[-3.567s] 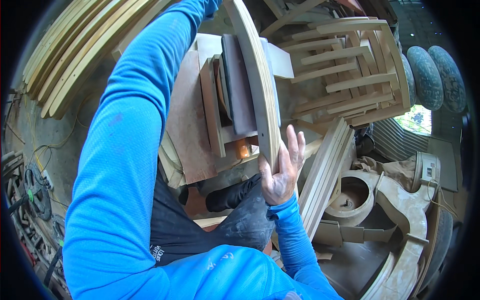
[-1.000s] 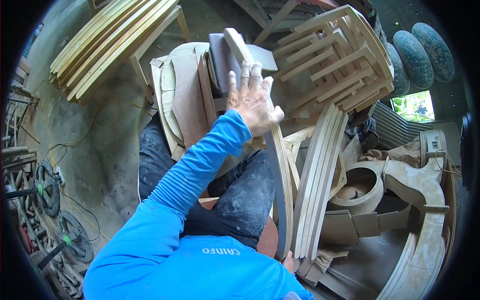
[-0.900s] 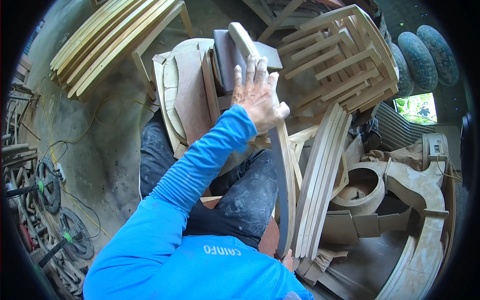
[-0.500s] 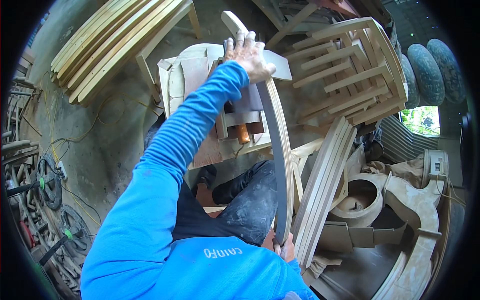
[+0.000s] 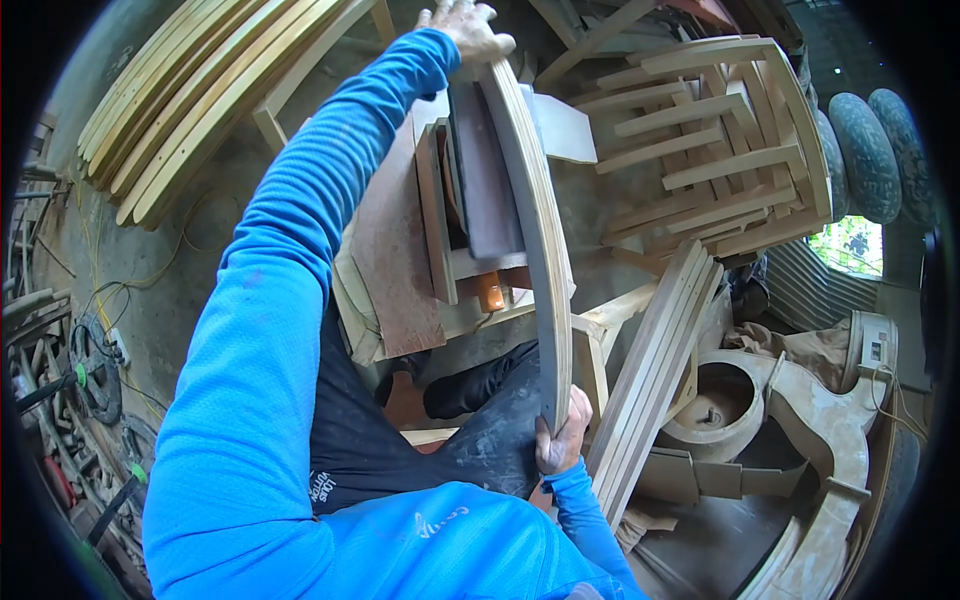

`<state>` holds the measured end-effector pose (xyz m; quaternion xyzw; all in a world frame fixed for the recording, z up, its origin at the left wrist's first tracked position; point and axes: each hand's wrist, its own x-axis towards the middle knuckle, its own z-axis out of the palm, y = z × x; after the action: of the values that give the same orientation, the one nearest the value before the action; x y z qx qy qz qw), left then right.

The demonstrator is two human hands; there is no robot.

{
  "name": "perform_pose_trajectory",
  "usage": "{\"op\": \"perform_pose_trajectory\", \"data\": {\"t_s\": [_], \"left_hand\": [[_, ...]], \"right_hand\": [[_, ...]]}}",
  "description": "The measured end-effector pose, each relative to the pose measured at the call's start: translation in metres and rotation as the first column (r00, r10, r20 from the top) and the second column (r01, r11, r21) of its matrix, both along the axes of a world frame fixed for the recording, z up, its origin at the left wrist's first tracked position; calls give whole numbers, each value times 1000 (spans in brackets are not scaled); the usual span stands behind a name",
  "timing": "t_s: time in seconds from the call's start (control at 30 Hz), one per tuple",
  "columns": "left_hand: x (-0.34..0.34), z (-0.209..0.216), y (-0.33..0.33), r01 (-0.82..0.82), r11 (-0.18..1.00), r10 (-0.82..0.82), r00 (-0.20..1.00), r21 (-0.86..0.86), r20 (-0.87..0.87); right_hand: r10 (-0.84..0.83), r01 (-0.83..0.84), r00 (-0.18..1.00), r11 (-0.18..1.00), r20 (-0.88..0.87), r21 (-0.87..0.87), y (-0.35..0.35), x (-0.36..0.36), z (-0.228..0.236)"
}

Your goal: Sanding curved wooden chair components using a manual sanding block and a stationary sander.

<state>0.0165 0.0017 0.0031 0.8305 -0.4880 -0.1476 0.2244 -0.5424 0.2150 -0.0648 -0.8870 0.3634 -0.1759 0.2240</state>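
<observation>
A long curved wooden slat (image 5: 550,240), with layered edges and a grey side face, runs from the far end of the bench toward my lap. My right hand (image 5: 565,435) is closed round its near end, thumb on the grey face. At the far end my left hand (image 5: 465,28) lies over the slat with fingers stretched out; the slat's tip is hidden there. Just left of the slat stands a machine with a smooth grey-purple face (image 5: 487,180) and an orange handle (image 5: 491,291), set between wooden boards on the bench (image 5: 385,260).
Curved slats (image 5: 200,100) are stacked at the far left. Wooden frames (image 5: 720,150) are piled at the far right. Straight slats (image 5: 650,360) lean right of my right hand, before a pale machine housing (image 5: 820,420). Cables (image 5: 95,290) lie on the left floor.
The slat has shifted away from me along the machine. Both hands have moved farther forward, the left one to the top of the view. My view has also shifted slightly.
</observation>
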Motion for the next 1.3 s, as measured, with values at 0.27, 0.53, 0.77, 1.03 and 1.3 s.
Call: {"op": "perform_pose_trajectory", "data": {"t_s": [0.27,0.53,0.77,1.03,1.3], "left_hand": [[85,-62,-37,514,803,-393,838,-302,379],[179,-124,-144,453,886,-303,725,-97,618],[246,-147,-193,344,933,-238,809,-104,537],[299,-126,-161,-199,967,52,769,-161,-637],[229,-104,-117,-175,929,-273,274,-327,-922]], "right_hand": [[-15,15,1000,999,-9,39,-20,58,14],[-94,78,985,991,-142,-111,-51,114,39],[-67,45,983,990,-173,-131,-78,169,53],[-12,-3,991,994,-135,-112,-105,230,64],[-23,-8,980,988,-196,-153,-152,263,73]]}}
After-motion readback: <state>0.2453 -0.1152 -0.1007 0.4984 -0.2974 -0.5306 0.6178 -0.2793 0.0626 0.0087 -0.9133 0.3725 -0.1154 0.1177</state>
